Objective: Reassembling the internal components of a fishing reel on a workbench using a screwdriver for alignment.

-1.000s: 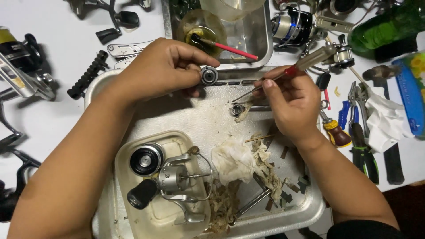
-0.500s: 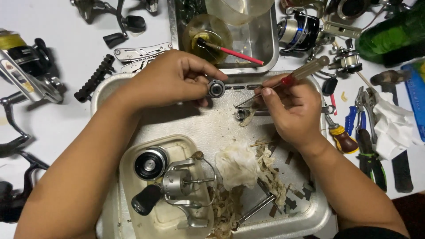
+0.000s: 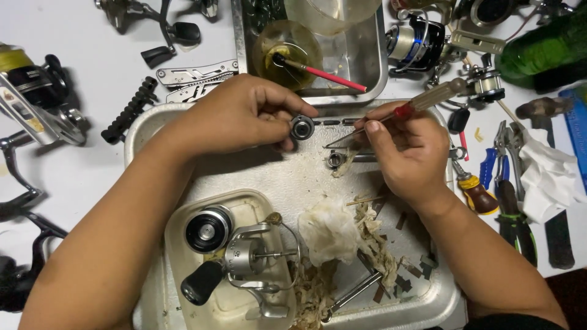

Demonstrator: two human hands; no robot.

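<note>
Left hand [image 3: 244, 113] pinches what looks like a bearing [image 3: 302, 128].

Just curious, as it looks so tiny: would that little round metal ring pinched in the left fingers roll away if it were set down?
Probably. The bearing is round, so on edge it would likely roll across the flat metal tray; laid flat it should stay. It looks metal, probably heavy for its size, and possibly slippery in the left hand.

Both forearms are bare down to the left hand [image 3: 244, 116] and right hand [image 3: 409, 153], without rings, watch or gloves.
</note>
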